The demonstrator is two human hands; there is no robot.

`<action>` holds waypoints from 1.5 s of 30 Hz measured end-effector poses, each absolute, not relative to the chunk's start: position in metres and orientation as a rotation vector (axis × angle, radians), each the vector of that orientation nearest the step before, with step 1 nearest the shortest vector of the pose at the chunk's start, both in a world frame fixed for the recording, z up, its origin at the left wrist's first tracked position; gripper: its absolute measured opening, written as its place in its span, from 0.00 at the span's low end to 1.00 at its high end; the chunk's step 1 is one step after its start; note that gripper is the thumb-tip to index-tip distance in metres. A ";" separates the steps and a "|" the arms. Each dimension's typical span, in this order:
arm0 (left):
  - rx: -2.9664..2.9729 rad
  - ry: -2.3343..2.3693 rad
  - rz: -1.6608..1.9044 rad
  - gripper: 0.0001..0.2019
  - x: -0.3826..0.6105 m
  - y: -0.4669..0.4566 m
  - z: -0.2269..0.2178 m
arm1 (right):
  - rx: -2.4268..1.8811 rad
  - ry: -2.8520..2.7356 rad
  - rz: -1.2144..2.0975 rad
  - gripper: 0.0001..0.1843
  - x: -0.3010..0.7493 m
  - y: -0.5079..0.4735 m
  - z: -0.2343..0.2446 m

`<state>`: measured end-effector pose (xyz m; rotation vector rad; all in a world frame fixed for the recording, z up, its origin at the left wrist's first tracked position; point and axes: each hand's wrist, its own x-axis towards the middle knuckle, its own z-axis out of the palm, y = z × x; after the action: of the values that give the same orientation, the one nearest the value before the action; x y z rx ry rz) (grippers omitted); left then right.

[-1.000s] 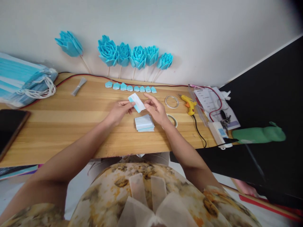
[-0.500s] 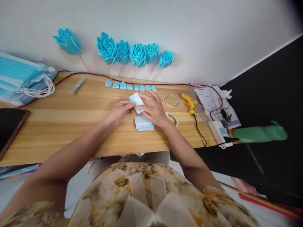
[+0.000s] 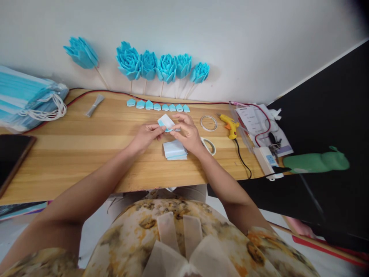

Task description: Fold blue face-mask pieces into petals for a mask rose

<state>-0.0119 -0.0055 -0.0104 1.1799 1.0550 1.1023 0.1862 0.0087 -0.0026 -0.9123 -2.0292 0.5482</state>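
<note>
A small piece of blue-and-white mask fabric (image 3: 166,120) is held over the table between my two hands. My left hand (image 3: 147,135) pinches its lower left edge between thumb and fingers. On the other side, my right hand (image 3: 186,130) grips the lower right edge, thumb and fingertips closed on it. The near edge of the piece looks folded up, showing blue. Just below the hands lies a stack of cut fabric pieces (image 3: 175,149). Beyond them, a row of several small folded blue petals (image 3: 157,106) runs along the back of the table.
Several blue fabric flowers on sticks (image 3: 128,61) lean against the wall. At left are bagged masks (image 3: 23,96), a phone (image 3: 14,161) and a bundle of thin strips (image 3: 94,105). Tape rolls (image 3: 208,123), a yellow glue gun (image 3: 230,126), a power strip (image 3: 266,163) and a green bottle (image 3: 317,163) are at right.
The fabric piece has turned and its near edge is now folded up. My right hand's fingers have curled in and drawn lower, closer to my left thumb.
</note>
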 end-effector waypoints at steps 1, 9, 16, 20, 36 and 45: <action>1.180 1.060 1.104 0.19 -0.012 -0.006 -0.010 | -0.928 -2.004 0.584 0.06 0.185 0.008 -0.002; 1.175 1.046 1.091 0.18 -0.011 -0.008 -0.009 | -1.042 -1.805 0.916 0.13 0.181 0.007 -0.006; 1.173 1.055 1.087 0.18 -0.012 -0.008 -0.010 | -1.049 -1.748 0.988 0.14 0.182 0.008 -0.010; 1.203 1.087 1.088 0.18 -0.012 -0.007 -0.012 | -1.058 -1.744 1.008 0.14 0.183 0.009 -0.010; 1.355 1.154 1.055 0.20 -0.012 -0.007 -0.011 | -1.024 -1.670 1.008 0.13 0.181 0.011 -0.013; 1.336 1.152 1.082 0.16 -0.012 -0.008 -0.007 | -0.930 -1.677 1.077 0.25 0.184 0.014 -0.023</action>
<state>-0.0121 -0.0081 -0.0070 1.3355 1.1518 1.0817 0.1840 0.0143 -0.0231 -0.9300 -1.6775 1.0767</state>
